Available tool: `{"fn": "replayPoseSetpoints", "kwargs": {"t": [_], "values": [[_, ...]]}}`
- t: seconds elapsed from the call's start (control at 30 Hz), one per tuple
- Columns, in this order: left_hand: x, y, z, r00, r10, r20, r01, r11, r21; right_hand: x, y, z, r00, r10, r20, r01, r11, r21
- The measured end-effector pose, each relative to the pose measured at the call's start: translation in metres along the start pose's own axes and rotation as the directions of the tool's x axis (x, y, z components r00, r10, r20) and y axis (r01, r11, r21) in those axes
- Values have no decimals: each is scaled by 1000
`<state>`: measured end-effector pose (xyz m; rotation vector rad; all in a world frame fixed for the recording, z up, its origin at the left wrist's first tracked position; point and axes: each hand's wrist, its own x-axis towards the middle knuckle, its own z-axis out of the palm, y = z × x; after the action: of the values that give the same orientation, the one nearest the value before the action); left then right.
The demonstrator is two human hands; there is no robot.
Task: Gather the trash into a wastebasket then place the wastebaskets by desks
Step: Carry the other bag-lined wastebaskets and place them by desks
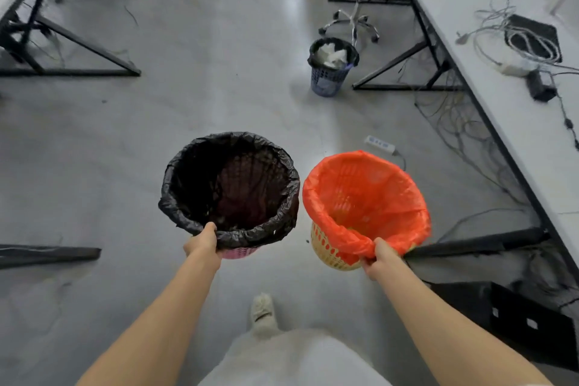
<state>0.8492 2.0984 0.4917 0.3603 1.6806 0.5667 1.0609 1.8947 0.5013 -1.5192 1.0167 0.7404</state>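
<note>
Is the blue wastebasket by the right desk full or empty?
Full, or close to it. The blue wastebasket stands upright on the floor with crumpled white trash heaped up to the rim of its black liner.

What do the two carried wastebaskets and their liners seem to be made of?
The left hand holds a pink wastebasket, likely moulded plastic lattice, lined with a black bag: thin crinkled glossy plastic film. The right hand holds a cream wastebasket, openwork that looks like plastic, though woven material cannot be excluded, lined with an orange bag: thin translucent film, since the lattice shows through.
</note>
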Motion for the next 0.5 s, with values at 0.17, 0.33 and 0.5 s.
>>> {"fn": "replayPoseSetpoints", "kwargs": {"t": [0.17, 0.33, 0.5], "values": [[43, 103, 94, 999, 36, 27, -37, 998, 42, -2, -70, 115, 998, -40, 51, 40, 999, -3], [94, 192, 197, 997, 50, 57, -51, 998, 22, 18, -147, 242, 996, -36, 77, 37, 999, -7], [138, 288, 305, 998, 54, 29, -54, 999, -2, 44, -232, 376, 994, -31, 106, 38, 997, -65]]}}
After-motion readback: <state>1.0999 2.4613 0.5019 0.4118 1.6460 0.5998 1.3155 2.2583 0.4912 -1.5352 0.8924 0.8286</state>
